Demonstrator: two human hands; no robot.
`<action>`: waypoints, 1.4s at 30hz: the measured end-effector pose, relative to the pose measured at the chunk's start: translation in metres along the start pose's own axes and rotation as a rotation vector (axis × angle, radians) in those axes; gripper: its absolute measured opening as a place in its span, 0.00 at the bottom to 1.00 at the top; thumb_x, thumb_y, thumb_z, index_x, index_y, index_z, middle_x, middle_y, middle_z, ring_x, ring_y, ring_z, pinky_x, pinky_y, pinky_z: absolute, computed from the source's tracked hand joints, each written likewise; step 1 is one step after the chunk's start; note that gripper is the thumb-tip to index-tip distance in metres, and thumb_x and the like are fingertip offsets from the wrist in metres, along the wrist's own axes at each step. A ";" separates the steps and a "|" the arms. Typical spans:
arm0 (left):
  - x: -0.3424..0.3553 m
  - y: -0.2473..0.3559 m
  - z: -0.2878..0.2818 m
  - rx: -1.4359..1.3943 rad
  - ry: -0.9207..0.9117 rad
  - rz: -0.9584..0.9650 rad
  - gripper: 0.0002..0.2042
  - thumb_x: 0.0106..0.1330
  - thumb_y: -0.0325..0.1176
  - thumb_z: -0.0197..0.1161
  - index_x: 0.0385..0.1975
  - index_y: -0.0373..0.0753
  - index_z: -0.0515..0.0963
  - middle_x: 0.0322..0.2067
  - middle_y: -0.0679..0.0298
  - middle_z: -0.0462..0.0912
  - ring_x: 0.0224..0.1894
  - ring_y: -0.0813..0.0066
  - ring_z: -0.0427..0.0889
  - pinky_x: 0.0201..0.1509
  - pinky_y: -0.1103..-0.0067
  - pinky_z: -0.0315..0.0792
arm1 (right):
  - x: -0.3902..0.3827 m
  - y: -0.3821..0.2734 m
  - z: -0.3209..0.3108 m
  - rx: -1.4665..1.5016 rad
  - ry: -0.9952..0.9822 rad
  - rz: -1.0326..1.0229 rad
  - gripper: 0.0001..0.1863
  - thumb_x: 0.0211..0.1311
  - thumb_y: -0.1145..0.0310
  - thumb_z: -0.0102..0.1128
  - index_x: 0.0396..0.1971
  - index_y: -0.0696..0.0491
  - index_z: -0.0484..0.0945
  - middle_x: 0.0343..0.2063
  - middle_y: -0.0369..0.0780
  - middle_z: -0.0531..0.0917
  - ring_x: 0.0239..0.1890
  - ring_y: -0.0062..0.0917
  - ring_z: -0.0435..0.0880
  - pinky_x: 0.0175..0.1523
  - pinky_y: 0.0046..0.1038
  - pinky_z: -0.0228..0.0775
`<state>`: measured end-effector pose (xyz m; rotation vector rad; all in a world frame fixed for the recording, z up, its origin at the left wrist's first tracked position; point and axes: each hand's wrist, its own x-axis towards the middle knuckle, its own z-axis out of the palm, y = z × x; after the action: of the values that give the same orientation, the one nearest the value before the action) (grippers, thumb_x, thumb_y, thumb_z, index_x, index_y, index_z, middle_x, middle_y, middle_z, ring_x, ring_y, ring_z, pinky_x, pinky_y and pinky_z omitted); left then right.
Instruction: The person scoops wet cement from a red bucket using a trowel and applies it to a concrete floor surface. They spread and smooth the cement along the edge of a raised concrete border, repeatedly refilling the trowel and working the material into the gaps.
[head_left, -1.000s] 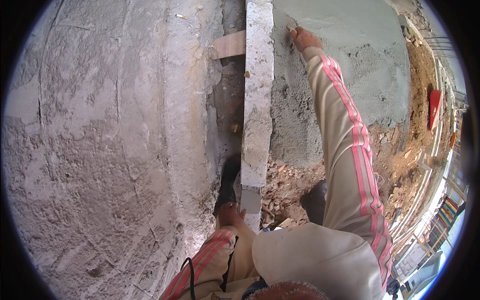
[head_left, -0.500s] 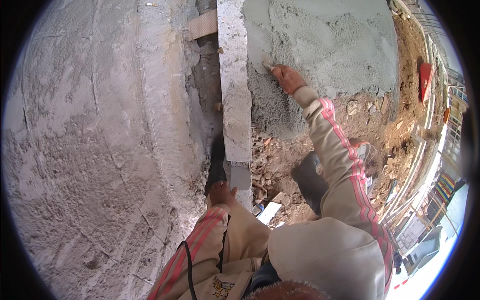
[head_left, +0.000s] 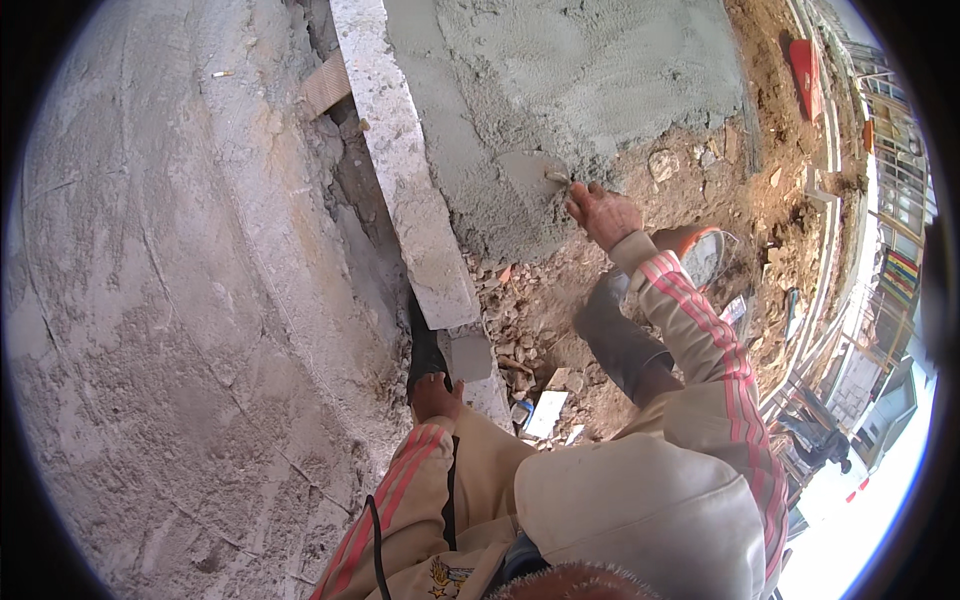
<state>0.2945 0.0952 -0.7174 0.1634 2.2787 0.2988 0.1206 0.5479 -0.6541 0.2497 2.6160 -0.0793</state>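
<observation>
My right hand (head_left: 603, 216) is closed round the handle of a trowel (head_left: 540, 172), whose blade lies flat on wet grey concrete (head_left: 600, 70). A smoothed patch shows around the blade, and the concrete elsewhere is partly rough. My left hand (head_left: 436, 398) rests on my left leg just above a black boot (head_left: 426, 345), thumb apart, with nothing seen in it. A long pale concrete-crusted beam (head_left: 400, 150) borders the wet concrete on its left.
Left of the beam runs a rough dry slab (head_left: 180, 300) with a narrow gap beside it. A wooden piece (head_left: 326, 85) bridges the gap. Loose rubble (head_left: 515, 320) and a white scrap (head_left: 546, 414) lie near my boots. A red object (head_left: 804, 75) stands on the earth at far right.
My right hand has drawn the trowel back toward me and to the right across the concrete, leaving a smoother patch. The whole view has turned somewhat. My left hand stays on my leg.
</observation>
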 end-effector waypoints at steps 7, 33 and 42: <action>-0.003 -0.003 0.005 0.017 0.071 0.029 0.24 0.56 0.50 0.69 0.45 0.39 0.80 0.44 0.50 0.79 0.50 0.49 0.77 0.54 0.57 0.71 | 0.110 0.038 -0.021 0.110 0.112 0.257 0.20 0.73 0.48 0.44 0.50 0.47 0.71 0.40 0.50 0.84 0.42 0.44 0.86 0.45 0.44 0.78; 0.000 -0.009 -0.003 0.081 -0.074 0.014 0.23 0.57 0.51 0.68 0.46 0.41 0.80 0.48 0.53 0.79 0.53 0.51 0.77 0.57 0.60 0.72 | -0.101 -0.148 0.111 0.913 0.106 0.466 0.22 0.71 0.48 0.49 0.49 0.51 0.77 0.32 0.57 0.83 0.39 0.58 0.82 0.45 0.52 0.72; 0.003 -0.020 -0.003 0.079 -0.044 0.047 0.23 0.57 0.51 0.68 0.46 0.41 0.80 0.47 0.54 0.80 0.53 0.51 0.77 0.55 0.59 0.73 | -0.126 -0.161 0.083 0.658 -0.112 0.358 0.21 0.72 0.48 0.45 0.48 0.51 0.71 0.31 0.55 0.84 0.37 0.53 0.83 0.44 0.53 0.73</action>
<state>0.2901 0.0757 -0.7232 0.2622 2.2464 0.2278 0.2374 0.3613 -0.6629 0.9016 2.3111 -0.8028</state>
